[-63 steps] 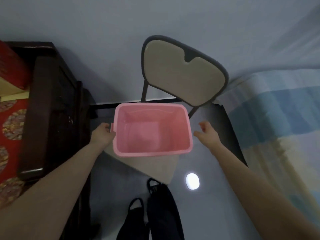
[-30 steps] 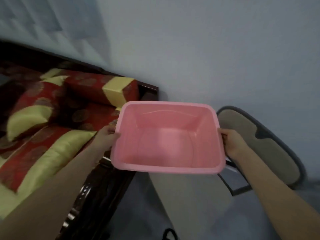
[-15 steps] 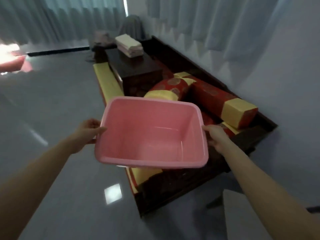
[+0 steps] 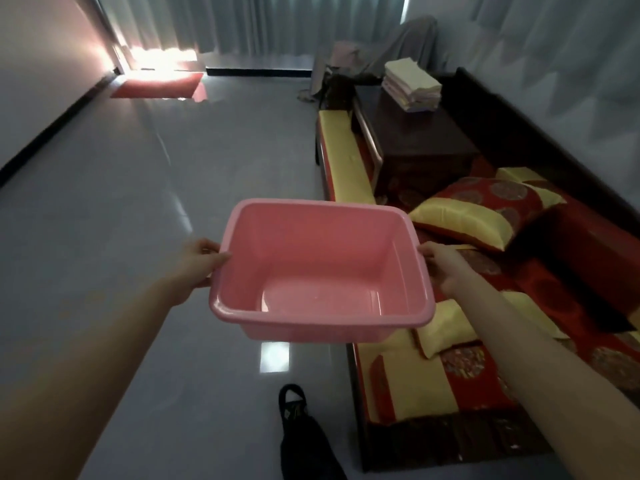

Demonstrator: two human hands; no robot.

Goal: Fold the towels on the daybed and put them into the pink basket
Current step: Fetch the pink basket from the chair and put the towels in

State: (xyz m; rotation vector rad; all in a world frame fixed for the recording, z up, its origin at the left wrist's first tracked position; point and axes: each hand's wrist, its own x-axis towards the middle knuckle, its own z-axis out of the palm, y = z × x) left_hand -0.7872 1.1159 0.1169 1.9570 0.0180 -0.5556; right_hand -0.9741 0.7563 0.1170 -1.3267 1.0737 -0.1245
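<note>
A smooth, glossy plastic pink basket (image 4: 322,271), rectangular with rounded corners, is held in the air over the shiny floor (image 4: 145,188). The left hand (image 4: 199,263) and right hand (image 4: 445,266) each clasp a side rim. One stack of folded towels (image 4: 412,85) sits far right on the daybed's (image 4: 426,382) dark table (image 4: 415,136).

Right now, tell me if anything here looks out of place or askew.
Nothing looks spilled or damaged. The pink basket is empty and tilted slightly, held by the left hand and right hand. The towels sit stacked on the dark low table.
</note>
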